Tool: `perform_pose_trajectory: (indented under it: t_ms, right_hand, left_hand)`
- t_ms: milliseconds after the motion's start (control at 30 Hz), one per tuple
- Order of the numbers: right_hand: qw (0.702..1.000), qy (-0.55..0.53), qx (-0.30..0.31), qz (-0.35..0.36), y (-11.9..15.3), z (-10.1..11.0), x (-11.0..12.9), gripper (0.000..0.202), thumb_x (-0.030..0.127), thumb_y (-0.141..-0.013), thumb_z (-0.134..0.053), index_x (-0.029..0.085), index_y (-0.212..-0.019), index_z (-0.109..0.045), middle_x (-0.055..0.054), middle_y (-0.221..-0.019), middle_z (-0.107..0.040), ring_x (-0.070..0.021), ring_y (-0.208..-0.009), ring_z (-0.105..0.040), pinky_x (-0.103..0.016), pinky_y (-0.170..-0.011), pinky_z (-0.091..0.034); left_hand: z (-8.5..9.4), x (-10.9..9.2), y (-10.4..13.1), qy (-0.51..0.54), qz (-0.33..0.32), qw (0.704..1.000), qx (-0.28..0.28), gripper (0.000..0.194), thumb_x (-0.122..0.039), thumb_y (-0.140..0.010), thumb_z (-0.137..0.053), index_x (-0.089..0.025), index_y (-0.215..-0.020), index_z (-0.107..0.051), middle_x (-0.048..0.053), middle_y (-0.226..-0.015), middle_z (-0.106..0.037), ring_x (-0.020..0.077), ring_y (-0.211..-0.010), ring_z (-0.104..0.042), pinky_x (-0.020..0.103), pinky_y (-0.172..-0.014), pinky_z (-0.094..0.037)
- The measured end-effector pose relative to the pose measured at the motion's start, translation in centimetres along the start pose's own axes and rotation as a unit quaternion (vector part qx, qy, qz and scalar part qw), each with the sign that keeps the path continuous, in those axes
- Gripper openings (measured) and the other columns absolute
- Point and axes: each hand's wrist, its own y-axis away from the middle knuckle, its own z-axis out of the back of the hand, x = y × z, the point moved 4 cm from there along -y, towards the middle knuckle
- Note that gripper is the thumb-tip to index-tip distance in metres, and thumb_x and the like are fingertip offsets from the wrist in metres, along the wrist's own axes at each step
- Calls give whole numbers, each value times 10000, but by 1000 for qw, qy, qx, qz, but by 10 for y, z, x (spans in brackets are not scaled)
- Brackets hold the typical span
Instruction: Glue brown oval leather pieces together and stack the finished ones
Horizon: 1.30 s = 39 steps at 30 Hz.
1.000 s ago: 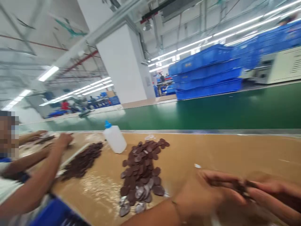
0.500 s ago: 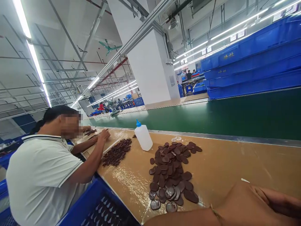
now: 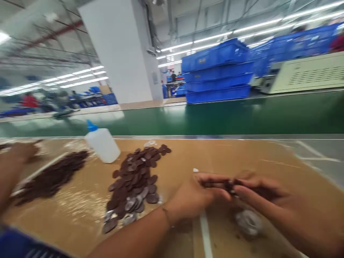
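Note:
My left hand (image 3: 195, 197) and my right hand (image 3: 271, 200) meet over the tan worktop, fingers closed. Between their fingertips is a small dark piece (image 3: 230, 186), too blurred to name. Below my right hand lies a round, shiny, clear-looking object (image 3: 248, 223), partly covered by the fingers. Left of my left hand spreads a pile of flat brown oval discs (image 3: 137, 179), some of the nearer ones shiny. Beyond it, to the left, stands a white squeeze bottle (image 3: 103, 145) with a blue nozzle cap, slightly tilted in view.
A heap of small dark pieces (image 3: 55, 175) lies at left, beside a co-worker's hand (image 3: 23, 152). Behind the worktop runs a green conveyor belt (image 3: 215, 120). Stacked blue crates (image 3: 217, 73) stand beyond it. A blue basket (image 3: 18, 245) shows at lower left.
My view has swung to the right, bringing both my hands into sight. The disc pile and bottle now sit farther left, and most of the co-worker has left the frame.

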Motion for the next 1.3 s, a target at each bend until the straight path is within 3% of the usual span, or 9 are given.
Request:
perform_pose_trajectory:
  t_ms: [100,300,700,867,1300]
  right_hand:
    - [999,-40,25,-24,-1,-4,14,210,407,-852,-687,218,-770,-647,-16,-792,-623,-170,-751,-587,-254,-658,-471]
    - [991,-129,20,-26,-6,-12,24,177,321,-839,-687,196,-736,-615,11,-752,-593,-127,-679,-538,-245,-634,-442]
    - [990,-137,17,-26,-5,-11,20,184,348,-835,-711,186,-765,-661,-18,-810,-632,-149,-752,-576,-250,-668,-488]
    - [989,-141,22,-31,-5,-11,20,232,402,-827,-727,186,-773,-663,-26,-818,-633,-158,-756,-577,-259,-668,-494]
    - [989,-146,20,-35,-4,-11,20,177,365,-833,-719,208,-767,-670,1,-803,-623,-137,-733,-564,-245,-668,-469]
  left_hand:
    - [2,-6,1,14,-11,1000,-3,373,-272,-609,-865,-182,-956,-762,81,-983,-759,213,-915,-697,317,-890,-522]
    - [2,-6,3,-3,-21,998,53,327,-273,-711,-810,-243,-1030,-744,45,-996,-758,151,-923,-683,243,-879,-501]
    - [1,-6,2,-18,-14,1000,20,380,-320,-675,-831,-244,-1037,-744,54,-981,-758,180,-907,-679,287,-885,-487]
    - [2,-6,2,-21,-10,1000,20,371,-316,-683,-826,-233,-1036,-744,62,-991,-756,188,-932,-674,291,-895,-482]
    - [0,-7,3,-15,-16,999,25,363,-299,-698,-816,-245,-1050,-743,56,-984,-756,181,-918,-670,291,-897,-480]
